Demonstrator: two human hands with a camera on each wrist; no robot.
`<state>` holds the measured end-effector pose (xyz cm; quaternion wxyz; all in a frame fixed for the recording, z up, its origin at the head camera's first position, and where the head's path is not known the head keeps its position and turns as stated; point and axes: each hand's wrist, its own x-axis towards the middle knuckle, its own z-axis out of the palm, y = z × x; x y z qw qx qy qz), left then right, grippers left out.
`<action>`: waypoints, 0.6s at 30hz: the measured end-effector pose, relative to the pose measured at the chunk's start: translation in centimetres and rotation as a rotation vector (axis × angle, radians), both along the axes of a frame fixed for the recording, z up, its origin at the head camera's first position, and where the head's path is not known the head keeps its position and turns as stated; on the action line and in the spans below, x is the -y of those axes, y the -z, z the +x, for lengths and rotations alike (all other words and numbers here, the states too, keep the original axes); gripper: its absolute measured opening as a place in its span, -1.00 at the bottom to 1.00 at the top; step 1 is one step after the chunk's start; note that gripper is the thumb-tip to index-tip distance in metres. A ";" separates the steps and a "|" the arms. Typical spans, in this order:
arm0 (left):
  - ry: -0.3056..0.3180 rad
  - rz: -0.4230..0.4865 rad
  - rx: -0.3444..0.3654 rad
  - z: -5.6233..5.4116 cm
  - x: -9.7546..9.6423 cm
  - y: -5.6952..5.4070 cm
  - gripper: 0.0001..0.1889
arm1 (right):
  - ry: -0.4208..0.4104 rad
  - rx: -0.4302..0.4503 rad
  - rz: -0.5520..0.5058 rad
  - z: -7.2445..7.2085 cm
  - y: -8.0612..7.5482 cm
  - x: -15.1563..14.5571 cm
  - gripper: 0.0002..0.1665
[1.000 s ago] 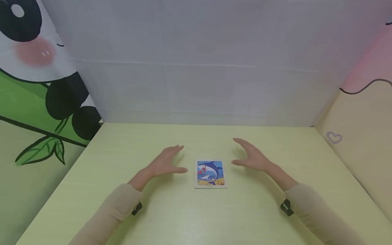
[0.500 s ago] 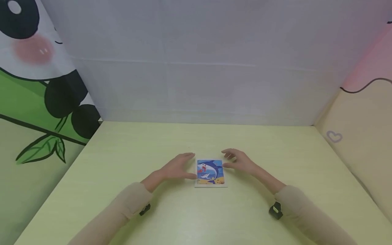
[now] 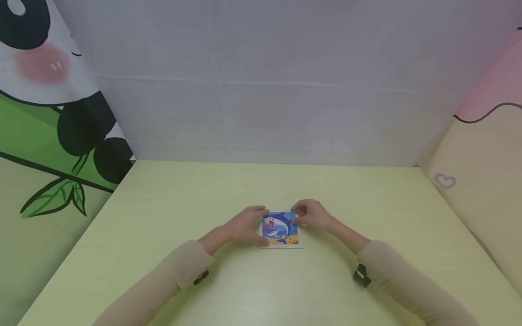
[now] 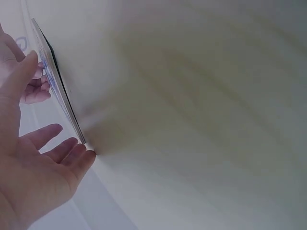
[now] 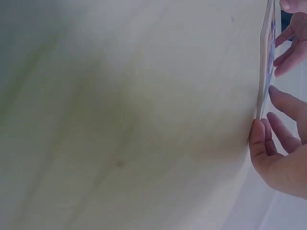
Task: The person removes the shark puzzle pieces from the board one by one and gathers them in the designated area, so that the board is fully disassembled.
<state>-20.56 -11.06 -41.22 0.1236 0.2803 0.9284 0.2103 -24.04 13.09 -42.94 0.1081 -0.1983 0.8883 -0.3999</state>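
A small, thin picture board (image 3: 281, 230), like a tray puzzle, lies on the table with a blue sea scene and a cartoon shark inside a white border. My left hand (image 3: 244, 225) is at its left side, the fingers near the upper left corner and the thumb over the lower left. At the upper right corner is my right hand (image 3: 315, 214), with its thumb at the picture and its fingers bent. In the right wrist view those fingertips (image 5: 257, 123) sit right at the end of the board's edge. The left fingers (image 4: 76, 153) are loosely bent by the board's near end.
The pale yellow table (image 3: 195, 181) ends at a grey-white back panel (image 3: 261, 122). A painted wall (image 3: 49, 149) stands on the left, and a beige and pink wall (image 3: 481, 181) on the right. Dark wrist devices (image 3: 361, 275) show under both sleeves.
Both hands have moved inward to the board from either side, the left going right and the right going left. The right fingers have bent more. The board stays in place.
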 end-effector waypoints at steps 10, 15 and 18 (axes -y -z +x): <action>0.049 -0.031 -0.057 0.2 -0.3 0.4 -0.13 | 0.023 -0.051 0.070 0.1 -0.4 0.1 -0.65; 0.058 -0.045 -0.078 0.3 -0.6 0.2 -0.15 | 0.021 -0.071 0.092 0.2 -0.8 0.1 -0.67; 0.064 -0.046 -0.079 0.4 -0.8 0.1 -0.17 | 0.023 -0.080 0.099 0.3 -0.9 0.1 -0.68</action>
